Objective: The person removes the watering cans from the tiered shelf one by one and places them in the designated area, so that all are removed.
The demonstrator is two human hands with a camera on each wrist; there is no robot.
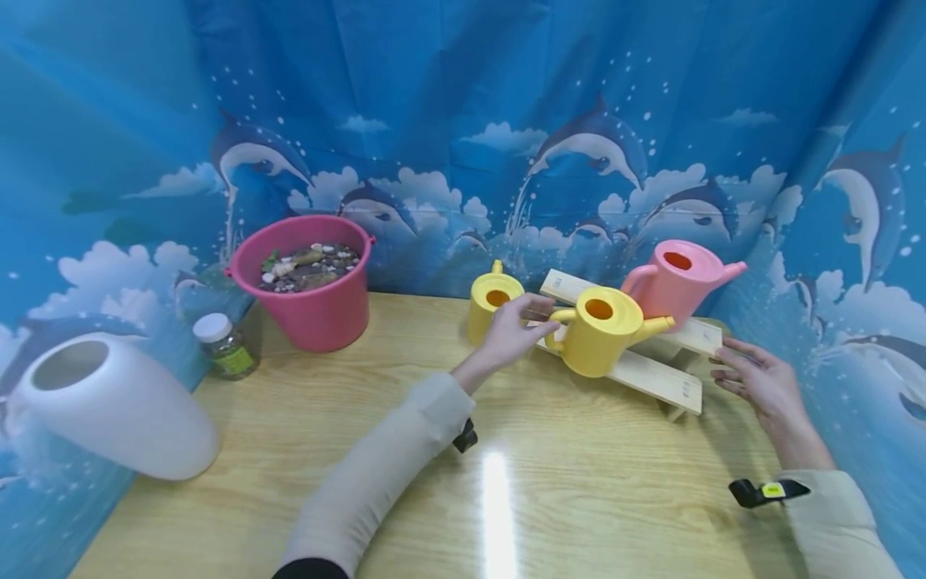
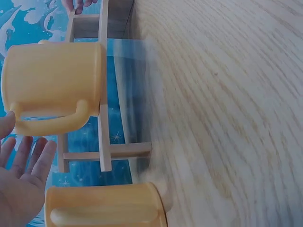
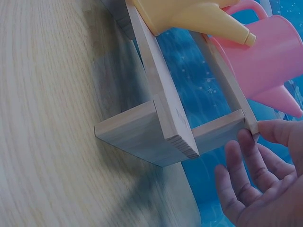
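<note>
A yellow watering can stands on the lower plank of a two-step wooden stand. My left hand is at its handle, fingers extended; in the left wrist view the thumb and fingers lie beside the handle without curling round it. A pink watering can sits on the upper plank, spout pointing right. At the stand's right end, my right hand pinches the upper plank's corner between thumb and index finger. Another yellow watering can is on the table, left of the stand.
A pink bucket with pebbles inside stands at the back left. Beside it are a white-capped jar and a white vase. Blue dolphin-print curtain encloses the wooden table at the back and sides.
</note>
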